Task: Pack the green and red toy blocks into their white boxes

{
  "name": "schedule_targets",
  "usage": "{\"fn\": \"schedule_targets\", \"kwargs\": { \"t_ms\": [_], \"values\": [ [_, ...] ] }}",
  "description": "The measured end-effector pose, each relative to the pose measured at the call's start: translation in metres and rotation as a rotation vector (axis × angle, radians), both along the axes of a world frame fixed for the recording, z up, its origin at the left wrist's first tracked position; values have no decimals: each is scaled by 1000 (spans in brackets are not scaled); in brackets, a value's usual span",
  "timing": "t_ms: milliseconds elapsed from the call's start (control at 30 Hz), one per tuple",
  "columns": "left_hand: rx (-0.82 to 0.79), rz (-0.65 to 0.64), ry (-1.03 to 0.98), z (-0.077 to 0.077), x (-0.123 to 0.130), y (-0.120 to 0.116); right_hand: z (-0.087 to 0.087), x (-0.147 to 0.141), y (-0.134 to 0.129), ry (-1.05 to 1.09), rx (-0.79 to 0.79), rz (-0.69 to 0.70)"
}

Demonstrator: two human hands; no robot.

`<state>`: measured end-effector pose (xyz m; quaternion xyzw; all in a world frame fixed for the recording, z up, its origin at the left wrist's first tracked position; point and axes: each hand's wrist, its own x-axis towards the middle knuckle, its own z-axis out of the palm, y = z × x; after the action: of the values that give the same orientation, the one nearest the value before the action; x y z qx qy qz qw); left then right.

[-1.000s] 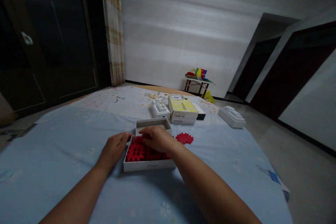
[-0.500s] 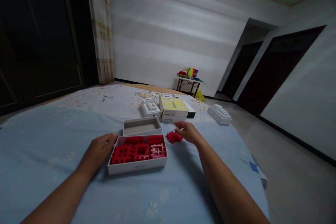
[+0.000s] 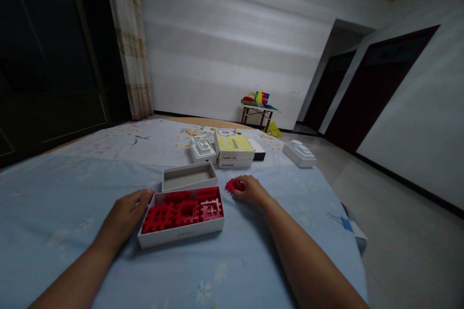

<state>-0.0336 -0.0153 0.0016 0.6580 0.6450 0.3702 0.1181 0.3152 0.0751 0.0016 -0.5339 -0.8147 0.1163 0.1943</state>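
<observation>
A white box [image 3: 183, 235] full of red plastic interlocking blocks [image 3: 186, 211] stands on the cloth in front of me. My left hand [image 3: 128, 211] rests beside it, fingertips at its back left corner and the thumb apart from the fingers. To the right of the box, my right hand [image 3: 251, 190] has its fingers closed on a loose red toothed block [image 3: 234, 185], which lies on the cloth. The fingers cover part of that block. An empty white box lid [image 3: 190, 177] sits just behind the filled box, grey inside facing up.
Farther back are a yellow-and-white carton [image 3: 235, 147], a white stepped object [image 3: 202, 149] and a black-and-white box [image 3: 258, 149]. Another white stepped object [image 3: 299, 153] lies near the right edge of the round table [image 3: 203, 270]. A small stand [image 3: 259, 106] holds colourful things by the wall.
My right hand has come down and closed on the loose red block, which it was hovering over. The left hand stays by the box. The whole view has shifted slightly.
</observation>
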Motion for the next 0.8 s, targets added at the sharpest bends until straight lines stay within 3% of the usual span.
{"fn": "schedule_targets", "kwargs": {
  "t_ms": [200,333,567,800],
  "values": [
    [-9,12,-10,1,1,0,2,18,8,140,-32,-11],
    [-22,24,-2,0,1,2,-2,20,8,77,-75,64],
    [11,3,-1,-2,2,2,-3,13,6,-28,-34,51],
    [27,10,0,-3,1,0,-1,6,3,-142,80,-175]
  ]
}}
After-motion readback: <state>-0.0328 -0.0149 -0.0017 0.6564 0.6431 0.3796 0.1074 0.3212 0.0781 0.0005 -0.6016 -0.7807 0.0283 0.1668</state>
